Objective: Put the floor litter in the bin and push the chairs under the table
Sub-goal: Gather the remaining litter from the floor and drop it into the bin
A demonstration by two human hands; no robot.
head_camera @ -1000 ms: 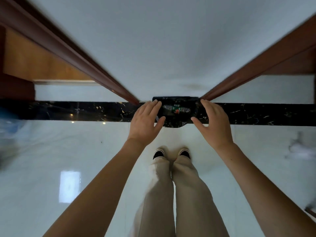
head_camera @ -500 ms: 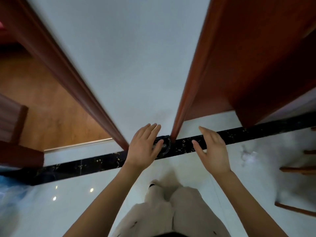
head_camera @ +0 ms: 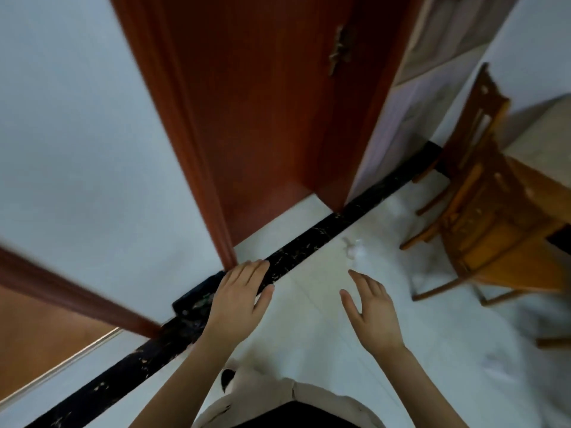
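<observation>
My left hand [head_camera: 239,299] and my right hand [head_camera: 372,313] are both held out in front of me, fingers apart, holding nothing. A black bin [head_camera: 194,299] stands against the wall by the dark skirting, mostly hidden behind my left hand. A crumpled white piece of litter [head_camera: 355,250] lies on the pale floor just beyond my right fingertips. A wooden chair [head_camera: 482,217] stands at the right, next to a wooden table edge [head_camera: 553,193]. More white litter [head_camera: 429,273] lies blurred under the chair.
A red-brown door [head_camera: 262,118] with a metal handle [head_camera: 338,54] fills the middle top. A black skirting strip [head_camera: 309,239] runs diagonally along the wall. Another door frame [head_camera: 71,295] crosses the left. My trouser legs and a shoe [head_camera: 227,378] show at the bottom.
My view has swung to the right: the bin has slid to the left behind my left hand, and the door, chair and floor litter have come into view. Both hands stay open.
</observation>
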